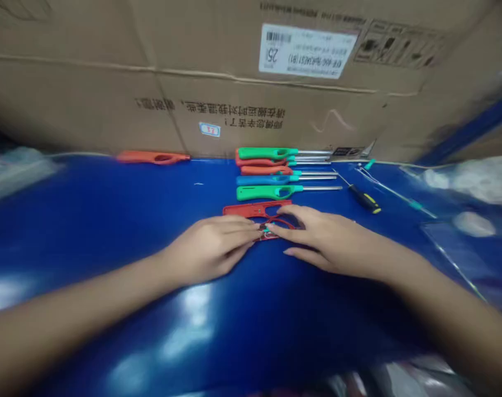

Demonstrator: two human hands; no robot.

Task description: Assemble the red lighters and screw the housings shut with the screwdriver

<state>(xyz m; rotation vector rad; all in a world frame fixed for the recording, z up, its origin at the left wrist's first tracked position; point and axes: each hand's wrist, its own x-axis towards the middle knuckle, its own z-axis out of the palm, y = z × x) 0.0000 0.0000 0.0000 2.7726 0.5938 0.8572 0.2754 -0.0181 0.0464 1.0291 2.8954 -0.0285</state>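
Observation:
My left hand (218, 242) has its fingers closed at the left end of a red lighter shell half (272, 236), mostly hidden under both hands. A small turquoise part (268, 227) shows in that shell, beside the fingertips. My right hand (321, 238) comes from the right with fingers spread. One of its fingertips touches near the turquoise part, another lies by the trigger opening of a second red shell half (246, 210), and a third stays apart from both. Just behind lie several long-necked lighters, among them a green lighter (257, 192) and a blue lighter (263, 180).
A large cardboard box (193, 66) stands along the back of the blue table (151, 342). An orange lighter body (151, 158) lies by it at left. Right of the lighters is a black-and-yellow screwdriver (364, 199). Clear plastic bags (478, 179) lie at far right.

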